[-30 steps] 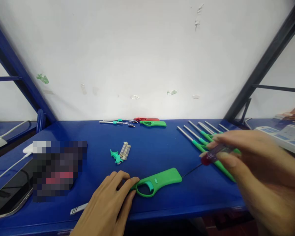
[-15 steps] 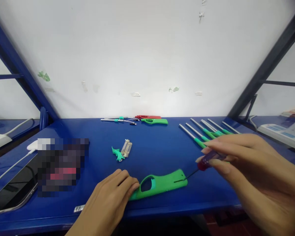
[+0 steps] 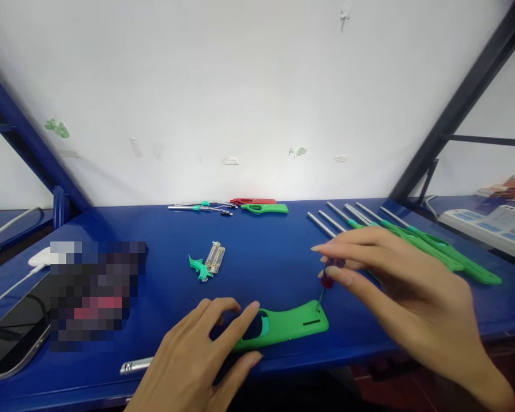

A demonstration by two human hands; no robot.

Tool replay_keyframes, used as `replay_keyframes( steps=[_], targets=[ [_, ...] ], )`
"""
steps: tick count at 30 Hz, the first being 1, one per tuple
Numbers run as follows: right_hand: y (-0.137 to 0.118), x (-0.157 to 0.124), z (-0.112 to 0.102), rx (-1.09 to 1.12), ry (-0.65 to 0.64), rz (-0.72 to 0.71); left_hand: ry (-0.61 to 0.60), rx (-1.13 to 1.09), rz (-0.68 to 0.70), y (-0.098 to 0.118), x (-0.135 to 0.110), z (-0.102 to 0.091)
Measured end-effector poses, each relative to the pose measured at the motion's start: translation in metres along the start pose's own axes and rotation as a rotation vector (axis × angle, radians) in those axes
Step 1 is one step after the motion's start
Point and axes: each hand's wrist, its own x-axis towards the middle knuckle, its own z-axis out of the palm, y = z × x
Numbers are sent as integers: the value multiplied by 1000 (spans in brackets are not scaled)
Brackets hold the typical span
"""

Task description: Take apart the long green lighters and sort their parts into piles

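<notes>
A green long-necked lighter [image 3: 294,325] lies along the near edge of the blue table, its handle end pointing right. My left hand [image 3: 197,349] holds it near the loop, forefinger over the top and thumb at the near side. Its metal tube [image 3: 136,366] comes out to the left below that hand. My right hand [image 3: 395,292] pinches a small screwdriver [image 3: 327,280] with a dark red handle. The screwdriver stands steeply, its tip at the small hole near the handle's right end, beside a dark slot. Beyond the left hand lie a teal trigger piece [image 3: 201,268] and clear fuel tanks [image 3: 215,257].
Several green lighters [image 3: 450,249] lie at the right, partly behind my right hand. Red [image 3: 255,201] and green [image 3: 268,209] handle shells and metal tubes [image 3: 193,208] lie along the wall. A phone [image 3: 19,326], a white cable and a blurred-out dark item occupy the left.
The screwdriver tip has moved from the slot area to the hole, and the tool is now steeper. My left hand has shifted right, its forefinger reaching across the loop. The view has shifted slightly.
</notes>
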Motion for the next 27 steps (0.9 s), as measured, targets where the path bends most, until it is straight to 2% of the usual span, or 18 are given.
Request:
replay_keyframes(
  steps=[5, 10, 18, 24, 27],
  targets=[
    [9, 4, -1, 22, -55, -3, -65, -54, -41, -4, -6, 12],
    [13, 7, 3, 121, -82, 53, -93, -61, -50, -6, -6, 10],
    [16, 12, 2, 234, -5, 133, -63, -57, -52, -5, -3, 7],
    [19, 8, -10, 344, -186, 120, -46, -27, -62, -5, 0, 8],
    [20, 7, -10, 304, -214, 100, -49, -20, -65, -7, -1, 8]
  ],
)
